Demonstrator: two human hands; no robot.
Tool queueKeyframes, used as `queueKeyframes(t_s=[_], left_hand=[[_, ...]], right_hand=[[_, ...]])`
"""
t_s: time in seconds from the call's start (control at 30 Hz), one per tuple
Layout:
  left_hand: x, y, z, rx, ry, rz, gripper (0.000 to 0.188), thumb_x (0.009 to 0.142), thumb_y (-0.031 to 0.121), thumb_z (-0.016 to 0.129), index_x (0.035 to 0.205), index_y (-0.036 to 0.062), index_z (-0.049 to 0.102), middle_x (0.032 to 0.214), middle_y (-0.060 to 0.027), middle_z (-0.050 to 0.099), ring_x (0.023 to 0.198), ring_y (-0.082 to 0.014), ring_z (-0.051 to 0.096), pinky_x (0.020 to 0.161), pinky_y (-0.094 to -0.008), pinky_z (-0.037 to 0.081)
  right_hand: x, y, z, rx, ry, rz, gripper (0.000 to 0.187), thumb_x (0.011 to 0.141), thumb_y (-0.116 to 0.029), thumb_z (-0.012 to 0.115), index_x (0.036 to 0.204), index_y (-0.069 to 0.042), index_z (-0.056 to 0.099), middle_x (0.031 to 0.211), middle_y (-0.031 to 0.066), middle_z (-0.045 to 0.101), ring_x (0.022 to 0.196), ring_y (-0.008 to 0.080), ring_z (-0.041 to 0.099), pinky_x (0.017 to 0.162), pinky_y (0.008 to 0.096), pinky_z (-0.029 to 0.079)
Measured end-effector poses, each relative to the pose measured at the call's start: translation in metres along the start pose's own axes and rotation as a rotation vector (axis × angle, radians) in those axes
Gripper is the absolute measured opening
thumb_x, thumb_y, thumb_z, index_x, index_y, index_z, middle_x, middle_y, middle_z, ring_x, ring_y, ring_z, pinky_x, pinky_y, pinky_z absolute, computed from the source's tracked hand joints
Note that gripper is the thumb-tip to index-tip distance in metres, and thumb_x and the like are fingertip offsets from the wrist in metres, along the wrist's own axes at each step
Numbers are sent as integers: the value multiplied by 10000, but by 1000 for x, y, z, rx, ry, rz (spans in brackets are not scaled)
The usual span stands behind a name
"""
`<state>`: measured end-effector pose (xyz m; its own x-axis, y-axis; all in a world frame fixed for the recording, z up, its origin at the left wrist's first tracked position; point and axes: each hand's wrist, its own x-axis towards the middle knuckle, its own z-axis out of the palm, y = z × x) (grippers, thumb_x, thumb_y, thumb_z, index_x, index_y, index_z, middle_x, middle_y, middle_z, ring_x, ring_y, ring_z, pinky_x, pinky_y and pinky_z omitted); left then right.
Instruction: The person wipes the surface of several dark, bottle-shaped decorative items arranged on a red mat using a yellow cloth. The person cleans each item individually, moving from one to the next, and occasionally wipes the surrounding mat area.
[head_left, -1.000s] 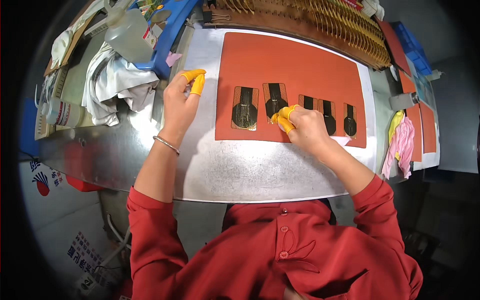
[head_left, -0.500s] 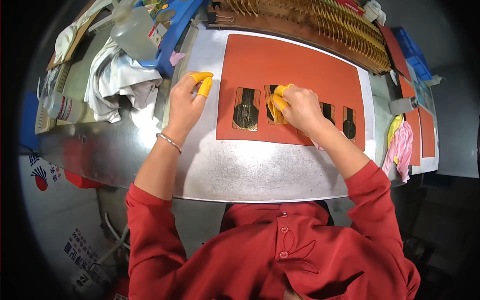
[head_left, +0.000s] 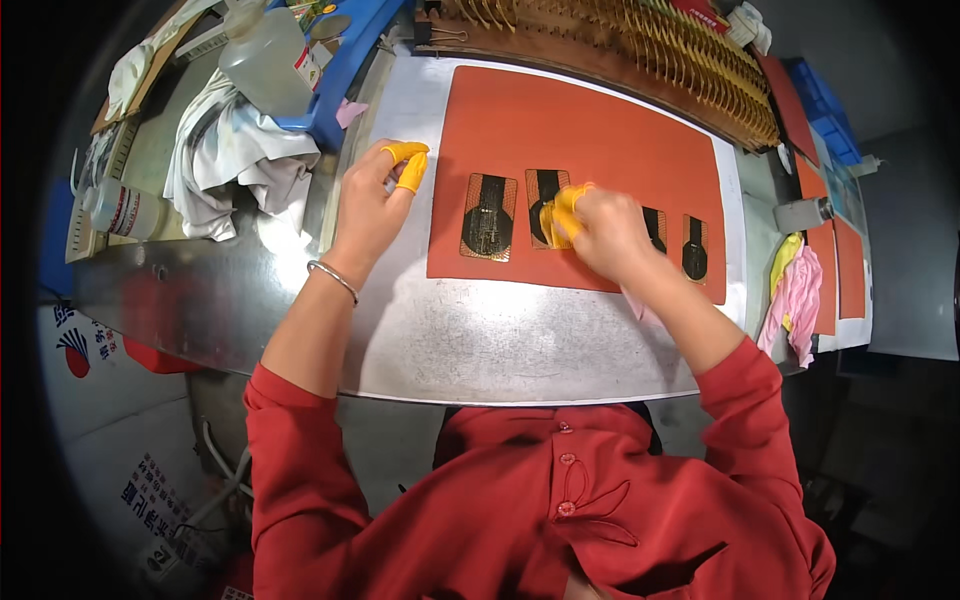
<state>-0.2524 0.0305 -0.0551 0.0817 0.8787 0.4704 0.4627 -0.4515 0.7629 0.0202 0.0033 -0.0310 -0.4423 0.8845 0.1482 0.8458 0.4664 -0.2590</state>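
On an orange mat point(head_left: 590, 120), several small gold-edged plates with black keyhole-shaped centres lie in a row. My right hand point(head_left: 610, 225), with yellow finger cots, bends over the second plate point(head_left: 547, 190) from the left. Its fingers are pinched at that plate's right side; a yellowish bit shows at the tips, too blurred to name. The leftmost plate point(head_left: 487, 218) lies uncovered, and my right hand partly hides a third plate point(head_left: 655, 225). The rightmost plate point(head_left: 695, 247) is in full view. Left of the mat, my left hand point(head_left: 372, 195) hovers with cotted thumb and forefinger tips together, nothing visible between them.
A wooden rack point(head_left: 600, 60) of curved gold pieces stands along the back. At left are a white cloth point(head_left: 235, 150), a clear bottle point(head_left: 265, 65) and a blue tray point(head_left: 345, 75). Pink and yellow cloths point(head_left: 797, 295) hang at the right edge, near a small bottle point(head_left: 803, 213).
My right hand has shifted slightly right and its fingers are blurred by motion over the second plate. My left hand keeps its pose. The whole view has moved slightly.
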Motion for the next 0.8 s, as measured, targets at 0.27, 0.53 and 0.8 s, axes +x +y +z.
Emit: queueKeyframes(t_s=[0.27, 0.53, 0.8], left_hand=[[0, 0, 1, 13, 27, 9, 121, 809, 45, 599, 911, -13, 630, 789, -75, 584, 627, -173, 528, 577, -271, 425], [-4, 3, -6, 59, 22, -1, 142, 830, 18, 564, 950, -22, 629, 857, -77, 612, 707, -130, 552, 622, -234, 423], [-1, 1, -5, 45, -27, -41, 143, 840, 26, 556, 953, -27, 626, 877, -86, 617, 723, -125, 563, 652, -232, 440]], right_hand=[[-1, 2, 4, 48, 32, -48, 114, 773, -141, 634, 834, -45, 644, 728, 141, 608, 636, 304, 605, 590, 403, 489], [7, 0, -1, -16, -16, -25, 137, 787, -164, 623, 837, -38, 640, 743, 155, 615, 665, 320, 613, 610, 401, 493], [-11, 0, -3, 27, -72, -3, 139, 723, -91, 626, 857, -67, 647, 789, 137, 627, 654, 319, 611, 606, 419, 492]])
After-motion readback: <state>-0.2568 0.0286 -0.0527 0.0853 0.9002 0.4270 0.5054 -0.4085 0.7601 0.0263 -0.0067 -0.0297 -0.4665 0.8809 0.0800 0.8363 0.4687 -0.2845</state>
